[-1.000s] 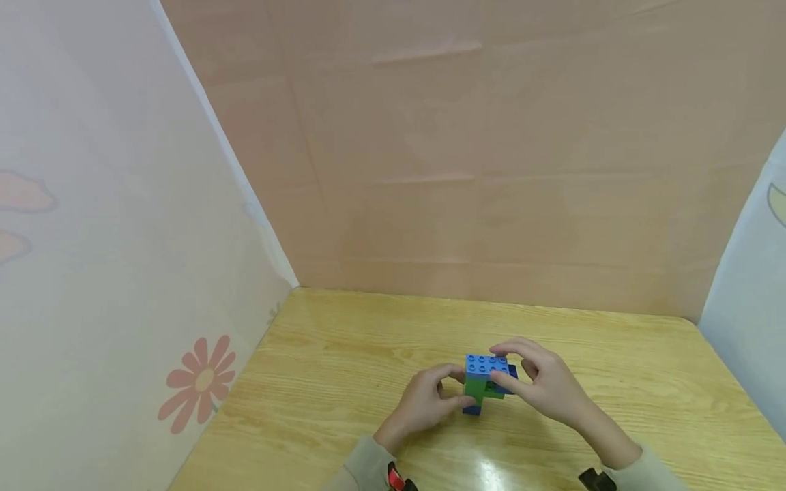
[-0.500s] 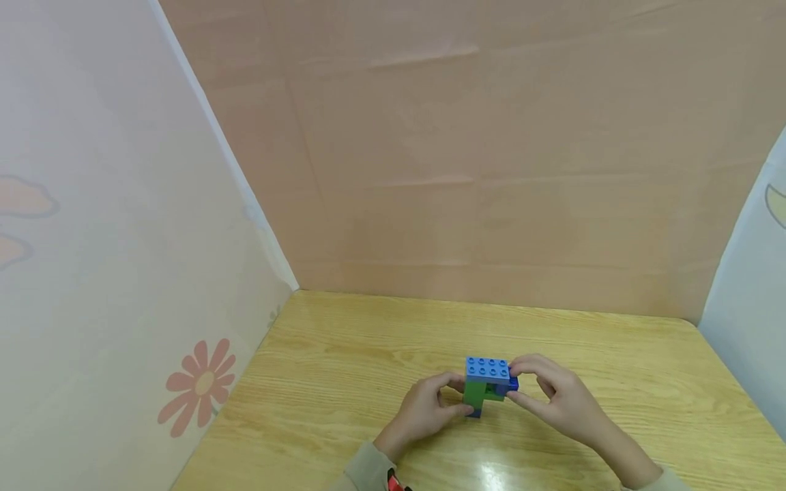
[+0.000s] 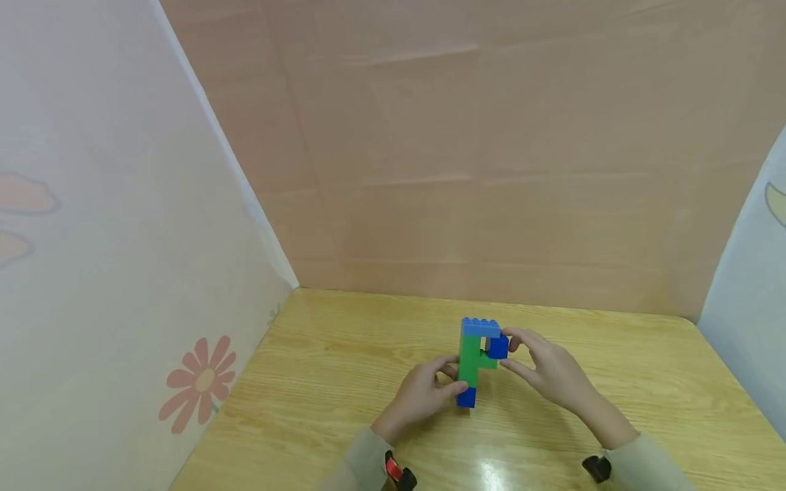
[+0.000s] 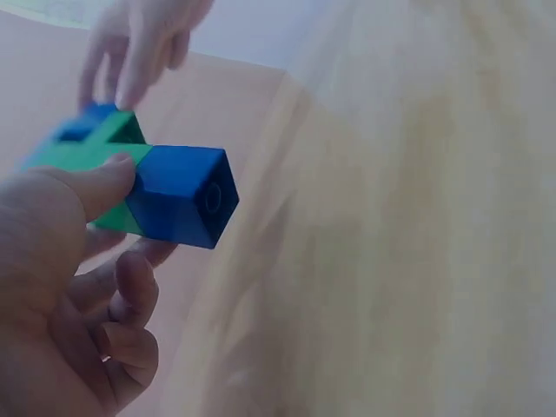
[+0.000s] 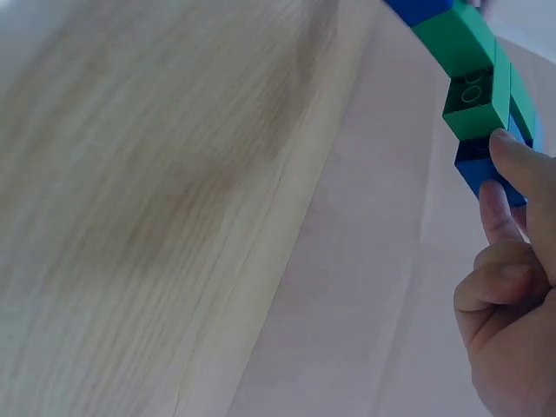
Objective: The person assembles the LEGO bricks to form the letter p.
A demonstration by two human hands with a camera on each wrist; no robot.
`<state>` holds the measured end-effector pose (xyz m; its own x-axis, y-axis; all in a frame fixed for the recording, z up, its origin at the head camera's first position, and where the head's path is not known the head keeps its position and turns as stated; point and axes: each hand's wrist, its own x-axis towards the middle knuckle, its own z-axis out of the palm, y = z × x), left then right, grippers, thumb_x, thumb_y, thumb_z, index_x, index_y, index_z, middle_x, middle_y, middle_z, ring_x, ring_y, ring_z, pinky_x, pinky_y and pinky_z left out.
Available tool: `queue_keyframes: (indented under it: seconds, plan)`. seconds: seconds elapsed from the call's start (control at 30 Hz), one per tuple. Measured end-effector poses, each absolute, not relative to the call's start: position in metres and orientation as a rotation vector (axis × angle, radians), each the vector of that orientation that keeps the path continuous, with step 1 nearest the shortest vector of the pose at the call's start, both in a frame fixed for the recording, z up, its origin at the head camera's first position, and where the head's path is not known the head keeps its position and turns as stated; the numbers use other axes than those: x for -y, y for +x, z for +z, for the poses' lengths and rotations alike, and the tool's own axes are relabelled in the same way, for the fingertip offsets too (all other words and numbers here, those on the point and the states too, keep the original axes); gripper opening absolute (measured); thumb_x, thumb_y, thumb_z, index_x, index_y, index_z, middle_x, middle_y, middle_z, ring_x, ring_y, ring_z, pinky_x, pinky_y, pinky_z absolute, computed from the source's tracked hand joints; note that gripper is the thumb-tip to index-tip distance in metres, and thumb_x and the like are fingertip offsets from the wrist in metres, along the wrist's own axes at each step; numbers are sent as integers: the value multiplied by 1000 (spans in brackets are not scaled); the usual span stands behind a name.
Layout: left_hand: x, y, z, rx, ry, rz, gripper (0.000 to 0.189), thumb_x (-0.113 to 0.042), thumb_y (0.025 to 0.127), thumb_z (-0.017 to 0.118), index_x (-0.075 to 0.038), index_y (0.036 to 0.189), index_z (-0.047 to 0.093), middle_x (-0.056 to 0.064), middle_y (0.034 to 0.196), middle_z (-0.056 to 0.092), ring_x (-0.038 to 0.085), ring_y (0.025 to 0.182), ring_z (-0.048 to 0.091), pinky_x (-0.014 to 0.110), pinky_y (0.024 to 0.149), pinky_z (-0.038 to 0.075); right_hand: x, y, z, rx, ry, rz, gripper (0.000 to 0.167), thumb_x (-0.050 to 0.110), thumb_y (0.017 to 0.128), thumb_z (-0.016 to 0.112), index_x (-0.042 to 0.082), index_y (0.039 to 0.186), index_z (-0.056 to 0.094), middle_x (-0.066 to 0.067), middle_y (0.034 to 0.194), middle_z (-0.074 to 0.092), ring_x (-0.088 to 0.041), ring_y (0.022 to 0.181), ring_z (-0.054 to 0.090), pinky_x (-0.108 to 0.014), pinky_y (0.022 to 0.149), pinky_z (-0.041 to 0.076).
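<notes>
In the head view both hands hold a P-shaped toy brick build. A green brick column [image 3: 469, 361] forms its stem, with a dark blue brick [image 4: 181, 193] at the bottom end and a light blue studded brick [image 3: 480, 328] across the top. My left hand [image 3: 425, 390] grips the lower stem between thumb and fingers. At the build's right side, my right hand [image 3: 548, 367] pinches the dark blue side brick [image 3: 499, 347] between thumb and index finger. Just under that brick, a short green brick [image 5: 479, 106] juts from the stem, its hollow underside showing in the right wrist view.
The build is above a wood-grain table [image 3: 344, 341]. Behind it stands a plain tan wall covering [image 3: 393, 170]. A pale panel with a printed flower [image 3: 199, 382] borders the left side, and another pale panel [image 3: 752, 286] the right.
The build has been raised and tipped back, so its front now faces the head camera. My right hand has moved from the light blue top brick to the dark blue side brick.
</notes>
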<state>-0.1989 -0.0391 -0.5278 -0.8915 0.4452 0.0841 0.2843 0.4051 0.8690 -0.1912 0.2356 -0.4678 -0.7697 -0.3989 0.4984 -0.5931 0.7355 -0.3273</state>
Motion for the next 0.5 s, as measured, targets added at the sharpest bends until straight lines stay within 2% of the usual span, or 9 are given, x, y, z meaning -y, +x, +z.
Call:
queue_keyframes:
  seconds: [0.1,0.23,0.37,0.5]
  plan:
    - [38,-204,-524,-2495,617,1479,58,-47,100,68,-28,153,51,-15,103,69,5,61,57,24,56,46,-234,-206,-467,2663,747,686,53,19,94,80,2,139,59,4,101,67,2,57,36,-23,50,35]
    - [36,-211,-526,-2556,576,1400,67,-51,101,64,-29,160,41,-16,104,69,3,83,65,33,77,54,-233,-226,-471,2812,746,710,53,24,100,72,0,144,54,1,105,68,1,60,45,-25,56,42]
    - [33,-219,-531,-2643,587,1286,68,-53,101,64,-26,159,42,-18,103,68,5,98,65,41,90,53,-235,-242,-481,2918,739,799,53,23,103,68,-1,147,51,-3,107,67,-3,58,45,-27,56,43]
    - [29,-227,-536,-2676,598,1199,67,-55,100,64,-21,155,50,-19,107,68,10,111,63,44,100,50,-238,-249,-494,3009,672,960,51,18,105,65,-3,149,49,-8,109,65,-9,60,45,-29,57,42]
